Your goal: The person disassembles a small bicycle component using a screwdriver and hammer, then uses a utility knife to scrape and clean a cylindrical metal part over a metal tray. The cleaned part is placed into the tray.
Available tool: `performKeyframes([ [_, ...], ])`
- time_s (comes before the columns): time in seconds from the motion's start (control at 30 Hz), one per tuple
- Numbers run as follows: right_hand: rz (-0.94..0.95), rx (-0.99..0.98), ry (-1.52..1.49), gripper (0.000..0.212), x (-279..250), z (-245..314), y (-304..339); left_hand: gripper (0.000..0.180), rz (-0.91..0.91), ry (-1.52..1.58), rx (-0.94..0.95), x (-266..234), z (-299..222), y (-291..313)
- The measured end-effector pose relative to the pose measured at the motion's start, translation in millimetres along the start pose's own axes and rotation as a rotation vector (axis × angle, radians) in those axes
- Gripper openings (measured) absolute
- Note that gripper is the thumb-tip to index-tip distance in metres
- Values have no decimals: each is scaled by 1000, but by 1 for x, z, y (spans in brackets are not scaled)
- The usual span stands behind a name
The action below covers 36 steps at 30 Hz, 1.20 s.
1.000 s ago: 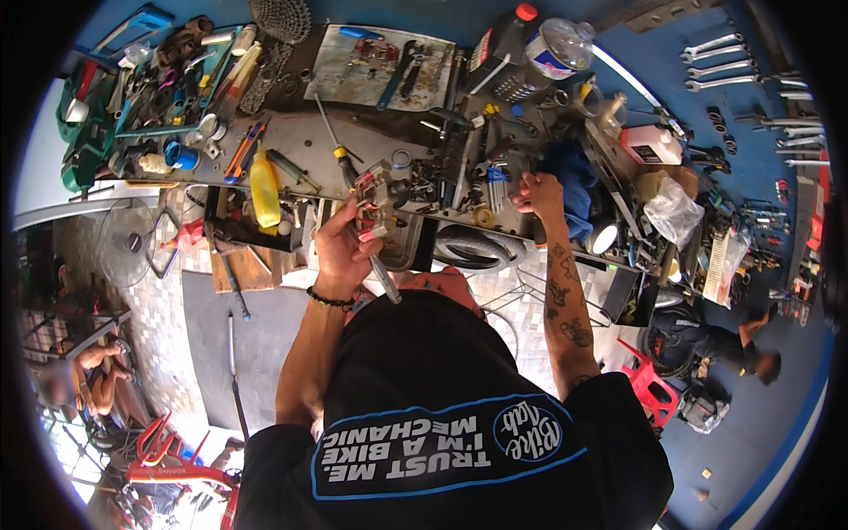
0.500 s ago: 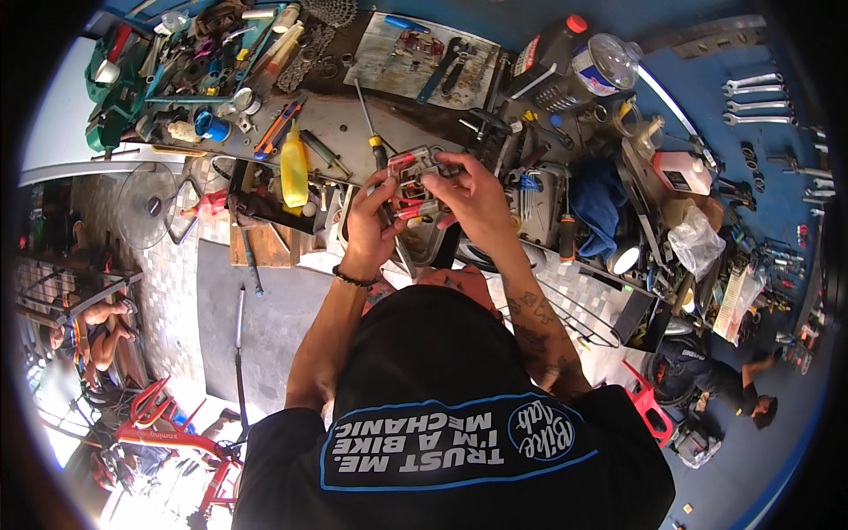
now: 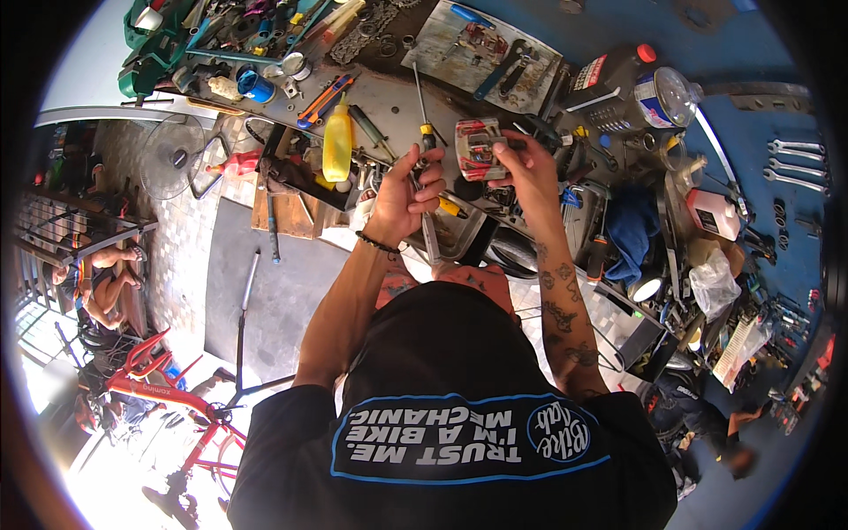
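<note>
My right hand (image 3: 527, 168) grips a red and silver bicycle pedal (image 3: 480, 150) from its right side, thumb across the near face. The pedal is held up over the bench. To its left, my left hand (image 3: 410, 196) is raised palm inward with curled fingers. Something small and metallic shows at its fingertips, too small to name. A yellow and black screwdriver (image 3: 427, 137) lies just beyond that hand, its shaft pointing away. Below the pedal is a yellow-handled tool (image 3: 453, 206). A long silver tool (image 3: 430, 240) shows under the left hand; whether they touch is unclear.
A yellow squeeze bottle (image 3: 336, 150) and an orange-blue cutter (image 3: 325, 101) stand left on the cluttered bench. Pliers (image 3: 516, 75) lie on a stained board. A dark red-capped bottle (image 3: 614, 75) and a blue cloth (image 3: 629, 234) are right. Other people (image 3: 702, 411) sit or crouch nearby.
My hands have come apart. The left hand has let go of the pedal, which stays in the right hand and is turned differently. The whole view has shifted, moving the bench rightward in the picture.
</note>
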State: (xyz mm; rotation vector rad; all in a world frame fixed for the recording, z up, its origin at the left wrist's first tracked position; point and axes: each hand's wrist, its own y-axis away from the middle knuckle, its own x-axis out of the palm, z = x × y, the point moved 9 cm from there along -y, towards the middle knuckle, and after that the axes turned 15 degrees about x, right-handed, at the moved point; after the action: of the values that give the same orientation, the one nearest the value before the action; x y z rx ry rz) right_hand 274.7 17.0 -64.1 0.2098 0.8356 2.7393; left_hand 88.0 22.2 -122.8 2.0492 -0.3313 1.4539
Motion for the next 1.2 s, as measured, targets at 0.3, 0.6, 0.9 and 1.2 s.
performKeyframes([
  [0.3, 120, 42, -244, 48, -24, -10, 5, 27, 199, 12, -120, 17, -7, 5],
  [0.6, -4, 23, -305, 47, -53, -24, 20, 43, 59, -1682, 296, 28, -70, -71],
  [0.9, -119, 96, -344, 48, -78, -59, 52, 35, 80, -2254, 909, 72, -90, -104],
  [1.2, -190, 93, -329, 42, -97, -73, 61, 32, 171, -2381, 821, 40, -86, -115],
])
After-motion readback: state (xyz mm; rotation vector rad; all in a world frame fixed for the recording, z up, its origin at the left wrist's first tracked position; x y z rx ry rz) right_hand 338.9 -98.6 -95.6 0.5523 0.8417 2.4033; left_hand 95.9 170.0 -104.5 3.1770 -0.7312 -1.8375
